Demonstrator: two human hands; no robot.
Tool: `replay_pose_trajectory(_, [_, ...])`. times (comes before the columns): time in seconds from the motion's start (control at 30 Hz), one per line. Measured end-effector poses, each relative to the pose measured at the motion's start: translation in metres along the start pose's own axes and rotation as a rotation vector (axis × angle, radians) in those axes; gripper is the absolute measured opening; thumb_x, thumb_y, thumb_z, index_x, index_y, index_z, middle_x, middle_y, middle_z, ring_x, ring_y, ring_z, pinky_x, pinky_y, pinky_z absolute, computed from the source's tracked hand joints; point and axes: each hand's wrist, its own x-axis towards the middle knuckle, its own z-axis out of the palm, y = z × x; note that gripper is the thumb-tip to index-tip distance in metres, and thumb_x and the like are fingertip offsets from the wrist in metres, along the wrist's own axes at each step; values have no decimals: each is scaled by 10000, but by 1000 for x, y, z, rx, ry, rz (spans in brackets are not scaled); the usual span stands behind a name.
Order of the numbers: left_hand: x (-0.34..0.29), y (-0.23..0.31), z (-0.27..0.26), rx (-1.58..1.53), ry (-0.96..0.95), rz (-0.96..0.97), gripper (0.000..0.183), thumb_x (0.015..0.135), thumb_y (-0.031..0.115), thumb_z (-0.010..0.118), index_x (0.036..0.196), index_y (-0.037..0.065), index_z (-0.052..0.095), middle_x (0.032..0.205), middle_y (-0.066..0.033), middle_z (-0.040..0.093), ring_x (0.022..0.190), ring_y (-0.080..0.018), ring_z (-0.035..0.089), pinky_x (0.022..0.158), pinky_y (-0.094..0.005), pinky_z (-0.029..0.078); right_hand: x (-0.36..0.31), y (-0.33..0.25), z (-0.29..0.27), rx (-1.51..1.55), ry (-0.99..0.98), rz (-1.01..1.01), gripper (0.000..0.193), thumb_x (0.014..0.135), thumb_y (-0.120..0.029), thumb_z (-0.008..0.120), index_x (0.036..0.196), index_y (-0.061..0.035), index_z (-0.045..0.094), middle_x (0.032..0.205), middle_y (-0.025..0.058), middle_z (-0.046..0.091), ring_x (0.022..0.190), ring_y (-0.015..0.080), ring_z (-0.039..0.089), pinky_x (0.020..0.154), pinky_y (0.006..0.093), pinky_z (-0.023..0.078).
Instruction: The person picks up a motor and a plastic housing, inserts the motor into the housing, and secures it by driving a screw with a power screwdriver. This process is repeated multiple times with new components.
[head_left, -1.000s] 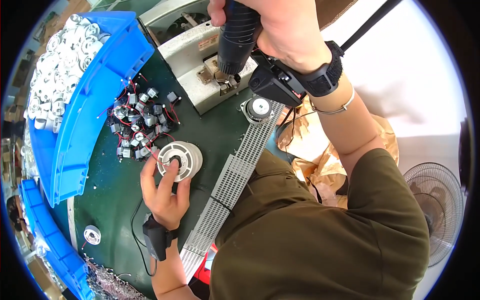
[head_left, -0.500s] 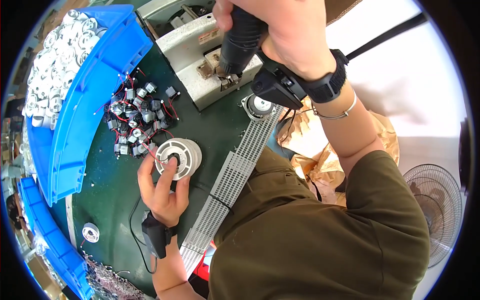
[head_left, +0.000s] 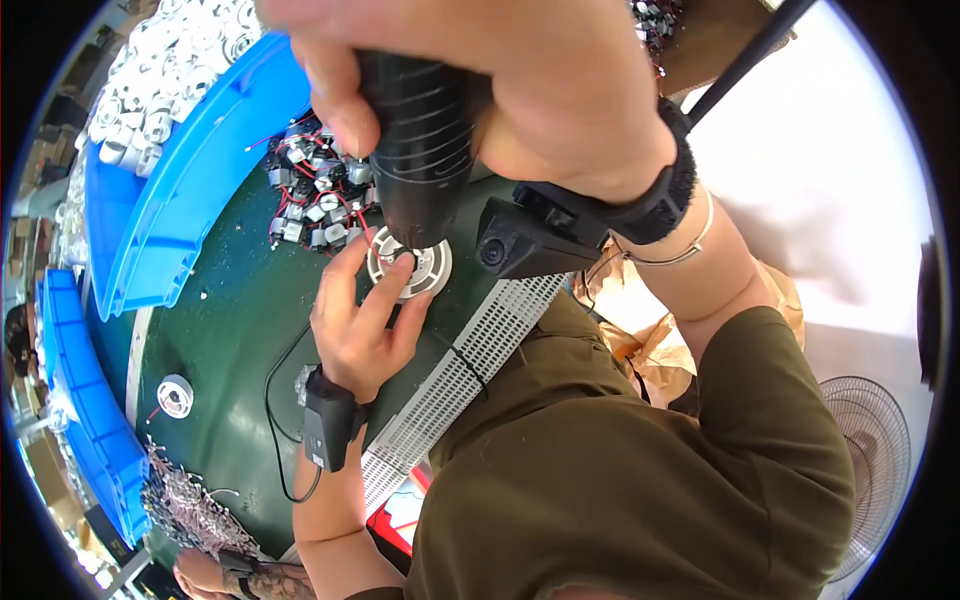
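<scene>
My right hand (head_left: 545, 95) is wrapped round a black electric screwdriver (head_left: 420, 140). The tool points down, and its nose is over the white round plastic housing (head_left: 436, 268); whether the bit touches a screw is hidden. My left hand (head_left: 362, 335) grips that housing from its near left side. One finger presses on the dark part at its centre, beside a red wire. Just beyond lies a pile of small grey motors (head_left: 318, 190) with red and black leads.
Blue bins (head_left: 165, 245) heaped with white plastic parts (head_left: 165, 75) line the left. A loose white round part (head_left: 175, 397) and a wire bundle (head_left: 195, 505) lie on the green bench (head_left: 240, 350). A perforated strip (head_left: 470, 350) edges it. Another person's hand (head_left: 200, 572) shows lower left.
My right hand has brought the screwdriver from the grey metal machine, left and nearer, over the housing. My left hand still grips the housing. The whole view has shifted.
</scene>
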Motion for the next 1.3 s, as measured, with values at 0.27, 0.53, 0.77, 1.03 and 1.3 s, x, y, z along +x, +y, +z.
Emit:
replay_pose_trajectory(0.27, [-1, -2, 1, 11, 30, 39, 399, 608, 71, 764, 991, 63, 653, 1087, -198, 558, 850, -323, 597, 672, -362, 508, -2, -4, 6, -227, 3, 59, 139, 731, -94, 687, 761, -14, 578, 605, -10, 550, 534, 51, 500, 490, 222, 389])
replay_pose_trajectory(0.53, [0, -2, 3, 0, 46, 25, 397, 606, 71, 762, 988, 61, 656, 1081, -196, 567, 849, -317, 595, 665, -360, 505, -5, -2, 5, -167, 51, 106, 256, 719, -101, 704, 913, -14, 562, 674, -13, 548, 587, 64, 509, 519, 230, 396])
replay_pose_trajectory(0.77, [-1, -1, 3, -4, 37, 0, 386, 603, 72, 761, 974, 51, 658, 1082, -196, 567, 866, -316, 589, 686, -366, 502, -7, -1, 6, -212, 59, 71, 278, 711, -113, 710, 923, -15, 558, 707, -10, 545, 624, 65, 513, 534, 236, 400])
replay_pose_trajectory(1.03, [-3, 0, 3, -22, 35, -10, 391, 601, 74, 761, 977, 49, 654, 1089, -193, 557, 877, -321, 588, 696, -367, 503, -3, 13, 5, -225, 60, 118, 148, 693, -67, 676, 755, -44, 544, 598, -39, 500, 523, 49, 449, 479, 230, 357])
replay_pose_trajectory(1.3, [-1, -2, 5, -27, 27, -2, 392, 608, 78, 759, 983, 48, 650, 1095, -194, 553, 888, -322, 582, 703, -369, 498, -3, 17, 3, -328, -39, 52, 153, 674, -50, 662, 636, -66, 514, 557, -46, 489, 489, 42, 439, 444, 227, 335])
